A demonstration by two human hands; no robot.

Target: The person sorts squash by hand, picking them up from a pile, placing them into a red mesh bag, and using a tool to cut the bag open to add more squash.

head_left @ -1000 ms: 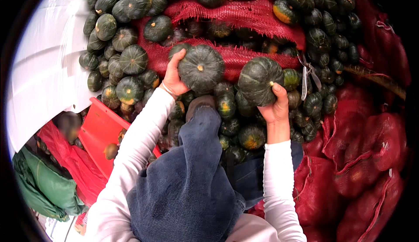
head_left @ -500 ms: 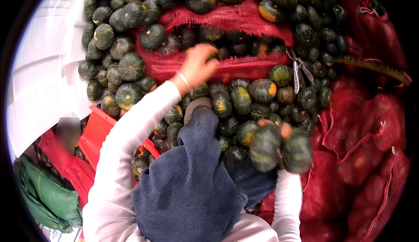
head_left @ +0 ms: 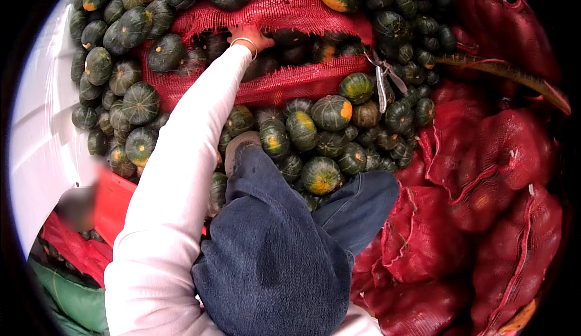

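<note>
Well, my left hand [head_left: 251,37] is stretched to the far part of the scene, down in the long slit of a red mesh sack [head_left: 302,83] that lies among dark green squashes [head_left: 140,103]. The back of the hand shows, but the fingertips are lost among the contents and under the frayed far edge of the mesh, so I cannot tell how far open my fingers are or whether they have hold of anything. More squashes [head_left: 295,55] sit inside the slit, just right of my hand. A thin bracelet [head_left: 245,39] rings my wrist, and my white sleeve [head_left: 181,142] crosses the left half of the scene. My right hand is out of view; I cannot tell what it holds.

At the right end of the slit rests a two-handled metal tool [head_left: 381,86]. On the near side of the sack, loose squashes are heaped around my shoe [head_left: 240,148], and one with a yellow-orange patch [head_left: 322,176] lies beside my bent knee in blue jeans [head_left: 272,263]. Others are piled to the left, far and right of the sack. Bulging red mesh sacks [head_left: 508,148] fill the right side. To the left are a white sheet [head_left: 36,118], a red plastic panel [head_left: 114,206] and, nearer, green fabric [head_left: 75,299].
</note>
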